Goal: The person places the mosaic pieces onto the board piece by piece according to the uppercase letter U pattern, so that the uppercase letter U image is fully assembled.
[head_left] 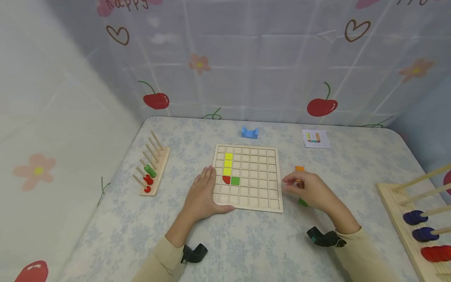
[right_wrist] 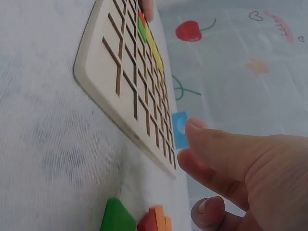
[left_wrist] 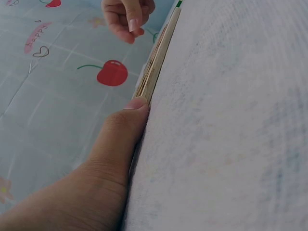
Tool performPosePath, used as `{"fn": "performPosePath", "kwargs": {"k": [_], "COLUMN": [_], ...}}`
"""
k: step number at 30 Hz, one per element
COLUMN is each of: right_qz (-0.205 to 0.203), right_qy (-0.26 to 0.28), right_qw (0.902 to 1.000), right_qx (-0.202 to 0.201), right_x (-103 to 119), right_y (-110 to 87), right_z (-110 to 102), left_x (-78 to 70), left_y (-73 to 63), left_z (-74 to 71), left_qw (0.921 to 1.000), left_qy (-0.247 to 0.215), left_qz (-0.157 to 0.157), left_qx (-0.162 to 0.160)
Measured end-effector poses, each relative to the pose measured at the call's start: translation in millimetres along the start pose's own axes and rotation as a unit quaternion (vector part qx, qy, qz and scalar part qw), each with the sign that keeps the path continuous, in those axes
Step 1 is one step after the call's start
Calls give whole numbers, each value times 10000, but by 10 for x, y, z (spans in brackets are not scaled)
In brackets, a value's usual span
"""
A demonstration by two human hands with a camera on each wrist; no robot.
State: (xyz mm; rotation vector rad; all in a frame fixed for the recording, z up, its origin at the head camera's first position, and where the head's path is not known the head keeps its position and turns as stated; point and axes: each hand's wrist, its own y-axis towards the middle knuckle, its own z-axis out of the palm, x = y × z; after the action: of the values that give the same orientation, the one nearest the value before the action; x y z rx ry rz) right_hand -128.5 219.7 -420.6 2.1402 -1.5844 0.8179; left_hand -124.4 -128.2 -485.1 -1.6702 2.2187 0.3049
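A wooden grid board (head_left: 253,188) lies on the table with yellow square tiles (head_left: 227,163) in a column, a rounded red tile (head_left: 226,179) below them and a green tile (head_left: 235,181) beside the red one. My left hand (head_left: 201,194) rests with straight fingers along the board's left side, its thumb at the front edge. Just off the right edge hovers my right hand (head_left: 310,190), fingers loosely bent; in the right wrist view nothing shows between thumb and forefinger. Beneath it are orange blocks (right_wrist: 161,219), a red block (right_wrist: 147,222) and a green block (right_wrist: 116,217), partly hidden in the head view.
Behind the board stands a blue notched block (head_left: 249,133), with a pattern card (head_left: 316,139) at the back right. A peg stand (head_left: 160,172) with red and green beads is on the left. Another wooden frame (head_left: 398,223) with blue and red beads stands at the right.
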Motion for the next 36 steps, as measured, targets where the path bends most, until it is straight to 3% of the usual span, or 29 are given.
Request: {"fn": "performPosePath", "kwargs": {"k": [6, 12, 36], "right_qz": [70, 372, 559], "right_qy": [-180, -324, -285], "right_qw": [9996, 9987, 9979], "right_qx": [-227, -161, 128], "right_x": [-194, -302, -403], "right_y": [-190, -290, -373], "right_z": [-94, -140, -82], "left_x": [-6, -8, -12], "left_y": [2, -3, 5], "left_z": [-5, -7, 3], "left_qw": [10000, 10000, 9999], "left_qy": [-9, 23, 69], "left_qz": [4, 23, -86], "left_qx": [-30, -74, 25]}}
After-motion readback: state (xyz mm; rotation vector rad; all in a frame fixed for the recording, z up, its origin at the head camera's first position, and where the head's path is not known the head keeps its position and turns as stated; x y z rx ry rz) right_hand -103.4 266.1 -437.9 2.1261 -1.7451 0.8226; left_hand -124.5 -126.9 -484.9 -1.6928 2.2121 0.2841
